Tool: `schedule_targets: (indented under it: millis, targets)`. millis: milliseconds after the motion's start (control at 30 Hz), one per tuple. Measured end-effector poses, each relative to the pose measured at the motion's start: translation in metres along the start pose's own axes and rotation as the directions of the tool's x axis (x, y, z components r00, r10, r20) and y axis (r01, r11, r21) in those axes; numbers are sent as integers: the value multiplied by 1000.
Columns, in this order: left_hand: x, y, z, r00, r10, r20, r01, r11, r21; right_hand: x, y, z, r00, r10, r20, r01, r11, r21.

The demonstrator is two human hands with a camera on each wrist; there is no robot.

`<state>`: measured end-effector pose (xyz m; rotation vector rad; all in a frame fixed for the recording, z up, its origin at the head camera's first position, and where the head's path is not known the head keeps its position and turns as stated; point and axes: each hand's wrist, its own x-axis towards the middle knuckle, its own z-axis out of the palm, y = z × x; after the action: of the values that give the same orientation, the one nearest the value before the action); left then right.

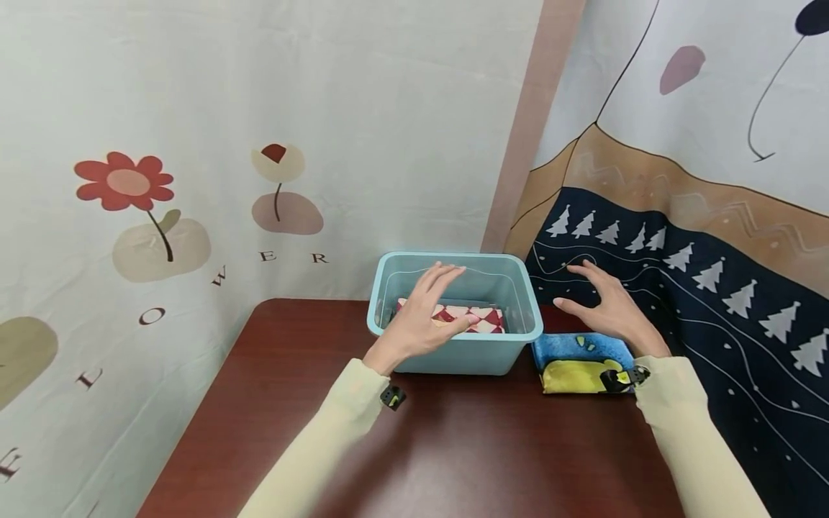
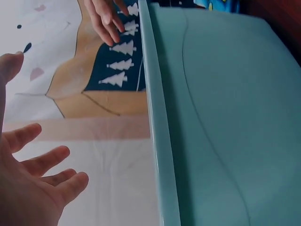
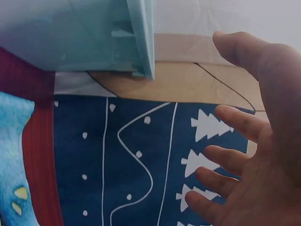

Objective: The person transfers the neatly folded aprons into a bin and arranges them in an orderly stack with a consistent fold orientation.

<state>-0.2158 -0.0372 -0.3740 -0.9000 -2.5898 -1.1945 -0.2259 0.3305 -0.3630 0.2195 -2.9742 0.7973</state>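
Note:
A light blue plastic bin (image 1: 453, 356) stands at the back of the table. Inside it lies a folded red and cream checked cloth (image 1: 488, 319). My left hand (image 1: 424, 313) is raised over the bin's front left part with fingers spread, holding nothing; the left wrist view shows that hand (image 2: 37, 174) beside the bin's rim (image 2: 157, 122). To the right of the bin my right hand (image 1: 605, 302) hovers, its fingers apart and nothing in them. Below it lies a folded blue and yellow cloth (image 1: 576, 360). In the right wrist view the right hand (image 3: 254, 141) touches nothing.
The dark red-brown table (image 1: 453, 446) reaches toward me. A pale curtain (image 1: 388, 108) with flower prints hangs behind it. On the right hangs a dark blue fabric (image 1: 712, 345) with white tree prints, close to the table's right edge.

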Motion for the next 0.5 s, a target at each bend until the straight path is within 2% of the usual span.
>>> schedule_targets:
  millis: [233,500]
  targets:
    - [4,16,23,999,35,29,-33,998,-48,-8,13,-4,1000,1,-22,-1,1000,-6]
    - [8,39,52,993,91,81,-85,994,-75,-15,29,-11,998,56,-17,-56,998,-9]
